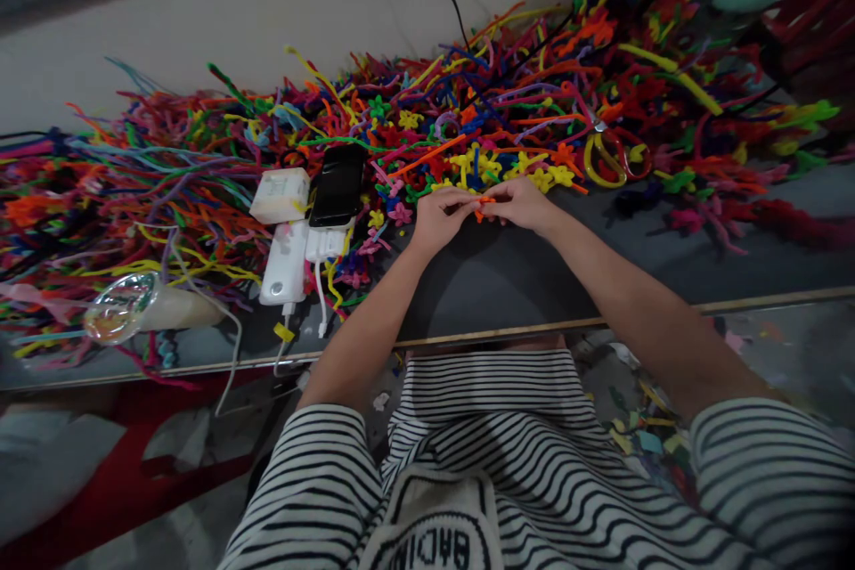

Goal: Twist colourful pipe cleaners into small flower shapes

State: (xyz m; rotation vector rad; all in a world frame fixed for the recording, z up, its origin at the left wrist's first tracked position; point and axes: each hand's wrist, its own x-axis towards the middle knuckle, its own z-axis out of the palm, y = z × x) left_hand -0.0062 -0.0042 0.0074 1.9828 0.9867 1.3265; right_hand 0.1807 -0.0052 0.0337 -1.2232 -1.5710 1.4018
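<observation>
Near the table's middle, my left hand (442,218) and my right hand (525,203) meet fingertip to fingertip. Between them they pinch a small orange pipe-cleaner piece (479,212), partly covered by the fingers. Just behind the hands lie yellow pipe-cleaner flowers (476,167). A loose orange stem (427,158) slants above my left hand.
A long heap of coloured pipe cleaners (200,169) lines the wall. Left of my hands are a black phone (337,185), a white box (279,195), a white power bank (284,263) with cables and a tipped plastic cup (153,307). Yellow-and-red-handled scissors (605,158) lie right.
</observation>
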